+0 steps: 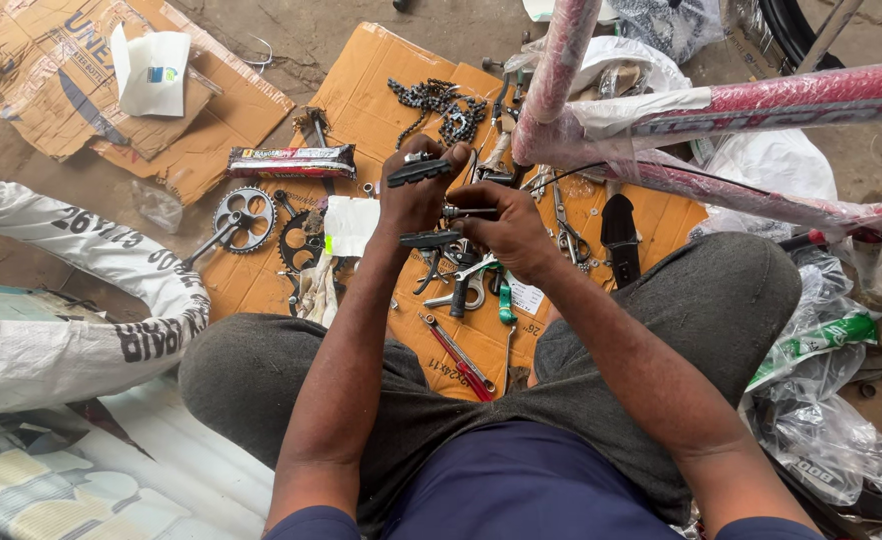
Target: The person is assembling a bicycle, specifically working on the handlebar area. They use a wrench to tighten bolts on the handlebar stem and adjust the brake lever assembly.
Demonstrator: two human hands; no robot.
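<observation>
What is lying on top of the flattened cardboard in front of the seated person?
On the cardboard: a bicycle chain, chainring crank, wrapped packet, red-handled pliers and small tools. The hands cover parts directly beneath them.

A sheet of cardboard (361, 100) lies on the floor (291, 35) before the seated person's knees. On it, a chain (439, 105) lies at the far side, 2 chainrings (244, 218) at the left, and a screwdriver (458, 356) nearest the person. The left hand (416, 195) and right hand (501, 228) meet above the middle, holding a brake part (423, 172). A bicycle frame (661, 120) stands to the right, and a wrapped tyre (91, 260) lies left.
</observation>
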